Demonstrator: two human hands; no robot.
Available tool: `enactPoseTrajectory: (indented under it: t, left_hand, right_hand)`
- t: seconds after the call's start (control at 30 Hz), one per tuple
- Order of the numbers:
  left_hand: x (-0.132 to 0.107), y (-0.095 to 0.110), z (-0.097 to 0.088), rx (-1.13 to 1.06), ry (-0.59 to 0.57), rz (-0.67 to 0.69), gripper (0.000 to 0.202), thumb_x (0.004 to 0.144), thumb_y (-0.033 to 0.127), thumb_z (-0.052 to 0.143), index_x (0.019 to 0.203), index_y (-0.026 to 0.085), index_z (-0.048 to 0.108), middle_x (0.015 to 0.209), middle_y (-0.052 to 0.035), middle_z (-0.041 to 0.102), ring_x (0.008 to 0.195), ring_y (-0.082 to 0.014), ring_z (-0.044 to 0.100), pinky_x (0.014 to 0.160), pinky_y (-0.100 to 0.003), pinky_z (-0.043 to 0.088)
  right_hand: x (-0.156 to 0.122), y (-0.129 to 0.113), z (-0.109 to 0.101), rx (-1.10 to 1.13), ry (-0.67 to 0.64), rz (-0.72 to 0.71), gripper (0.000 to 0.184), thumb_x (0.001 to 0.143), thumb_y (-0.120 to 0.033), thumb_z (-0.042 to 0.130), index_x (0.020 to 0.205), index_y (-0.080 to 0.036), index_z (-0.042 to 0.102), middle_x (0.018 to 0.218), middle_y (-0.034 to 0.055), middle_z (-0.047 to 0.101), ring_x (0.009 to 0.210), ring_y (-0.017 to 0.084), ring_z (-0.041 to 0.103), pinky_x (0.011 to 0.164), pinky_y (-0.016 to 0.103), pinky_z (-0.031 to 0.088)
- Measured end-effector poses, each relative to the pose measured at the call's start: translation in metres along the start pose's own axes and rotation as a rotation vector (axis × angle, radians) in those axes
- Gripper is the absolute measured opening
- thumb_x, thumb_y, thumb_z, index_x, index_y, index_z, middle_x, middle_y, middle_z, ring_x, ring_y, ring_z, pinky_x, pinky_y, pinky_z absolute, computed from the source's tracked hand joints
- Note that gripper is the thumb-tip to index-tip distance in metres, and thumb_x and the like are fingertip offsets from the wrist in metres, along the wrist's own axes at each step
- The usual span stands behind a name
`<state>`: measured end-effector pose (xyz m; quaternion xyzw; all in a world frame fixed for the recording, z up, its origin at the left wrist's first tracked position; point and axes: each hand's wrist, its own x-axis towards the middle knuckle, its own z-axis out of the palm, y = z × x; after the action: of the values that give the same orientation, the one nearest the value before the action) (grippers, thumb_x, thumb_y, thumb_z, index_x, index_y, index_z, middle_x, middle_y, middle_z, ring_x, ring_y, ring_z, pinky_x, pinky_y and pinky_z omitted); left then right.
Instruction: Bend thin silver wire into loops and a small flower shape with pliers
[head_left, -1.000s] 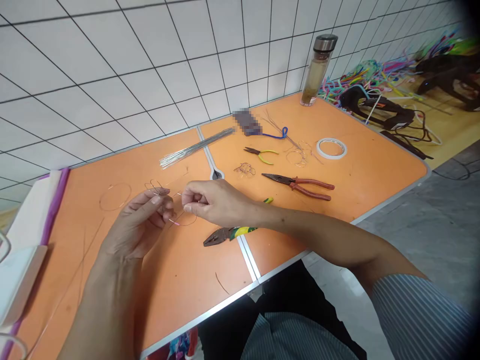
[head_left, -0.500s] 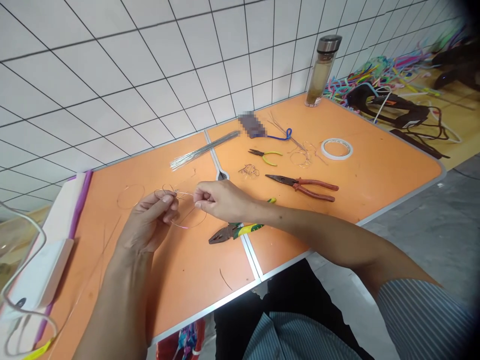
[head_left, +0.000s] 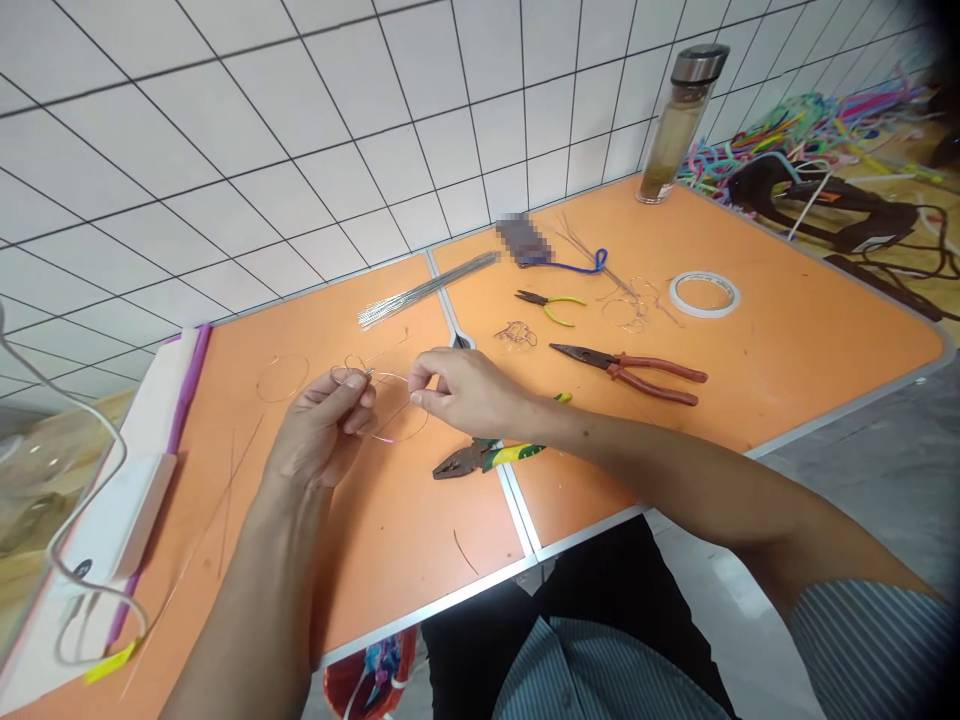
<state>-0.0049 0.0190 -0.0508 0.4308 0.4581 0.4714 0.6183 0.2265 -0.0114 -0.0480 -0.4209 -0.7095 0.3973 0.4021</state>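
Observation:
Both hands hold a thin wire ring [head_left: 397,436] just above the orange table [head_left: 375,520]. My left hand [head_left: 322,430] pinches the ring's left side between thumb and fingers, near a small twisted joint. My right hand [head_left: 465,392] pinches the ring's right side with closed fingertips. The two hands are a few centimetres apart. Green-and-yellow-handled pliers [head_left: 487,456] lie on the table right below my right wrist.
Red-handled long-nose pliers [head_left: 630,365], small yellow-handled pliers [head_left: 547,303], a tape roll [head_left: 705,294], a bundle of straight wires [head_left: 427,290], loose wire rings [head_left: 282,378] and a bottle [head_left: 675,120] lie on the table. Tiled wall behind. White box with cable [head_left: 112,520] at left.
The hands have drawn slightly apart on the wire ring, and the loop between them looks wider. The camera view has shifted, so everything sits further right in frame.

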Motion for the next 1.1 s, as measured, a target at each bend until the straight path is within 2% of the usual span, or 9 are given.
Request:
enactPoseTrajectory:
  t: [0.23, 0.33, 0.47, 0.63, 0.9, 1.1]
  left_hand:
    - [-0.002, -0.001, 0.004, -0.054, 0.007, 0.010, 0.033, 0.072, 0.030, 0.098, 0.084, 0.014, 0.071, 0.067, 0.0022, 0.065, 0.043, -0.0017, 0.033, 0.042, -0.017, 0.027]
    - [-0.001, -0.002, 0.006, -0.064, -0.057, 0.005, 0.033, 0.077, 0.034, 0.095, 0.090, 0.013, 0.073, 0.069, 0.0016, 0.066, 0.044, -0.0017, 0.032, 0.043, -0.017, 0.025]
    - [0.001, -0.003, 0.007, -0.087, -0.093, 0.005, 0.029, 0.082, 0.034, 0.090, 0.091, 0.012, 0.073, 0.069, -0.0002, 0.067, 0.044, -0.0028, 0.033, 0.044, -0.019, 0.022]
    - [-0.002, 0.000, 0.010, -0.125, -0.107, -0.004, 0.019, 0.090, 0.029, 0.081, 0.089, 0.012, 0.072, 0.069, -0.0016, 0.066, 0.046, -0.0032, 0.033, 0.045, -0.019, 0.020]
    - [-0.005, 0.001, 0.014, -0.122, -0.121, -0.008, 0.020, 0.095, 0.028, 0.077, 0.084, 0.012, 0.070, 0.068, -0.0018, 0.064, 0.047, -0.0032, 0.032, 0.046, -0.019, 0.020]
    - [-0.007, 0.002, 0.018, -0.183, -0.136, -0.069, 0.018, 0.101, 0.022, 0.069, 0.086, 0.011, 0.069, 0.068, -0.0015, 0.063, 0.045, -0.0028, 0.031, 0.045, -0.018, 0.022]
  right_hand:
    - [0.009, 0.005, -0.020, -0.043, 0.162, -0.006, 0.005, 0.093, -0.026, 0.067, 0.091, -0.022, 0.067, 0.082, -0.0010, 0.069, 0.077, 0.017, 0.061, 0.072, 0.031, 0.044]
    - [0.016, 0.014, -0.025, -0.064, 0.211, -0.004, 0.006, 0.090, -0.026, 0.070, 0.094, -0.022, 0.068, 0.084, 0.0008, 0.069, 0.076, 0.017, 0.061, 0.071, 0.032, 0.046]
    - [0.020, 0.022, -0.028, -0.072, 0.177, 0.023, 0.008, 0.092, -0.030, 0.072, 0.093, -0.022, 0.070, 0.084, 0.0011, 0.069, 0.072, 0.016, 0.060, 0.065, 0.032, 0.044]
    - [0.015, 0.018, -0.025, -0.143, 0.143, 0.020, 0.010, 0.095, -0.032, 0.072, 0.095, -0.022, 0.073, 0.087, 0.0015, 0.070, 0.077, 0.017, 0.062, 0.069, 0.033, 0.047]
    - [0.011, 0.015, -0.018, -0.223, 0.084, 0.042, 0.008, 0.096, -0.031, 0.071, 0.093, -0.024, 0.072, 0.085, 0.0000, 0.071, 0.076, 0.017, 0.062, 0.067, 0.032, 0.045]
    - [0.012, 0.016, -0.017, -0.276, 0.078, 0.053, 0.007, 0.095, -0.030, 0.070, 0.093, -0.023, 0.072, 0.083, -0.0002, 0.071, 0.075, 0.017, 0.061, 0.068, 0.033, 0.045]
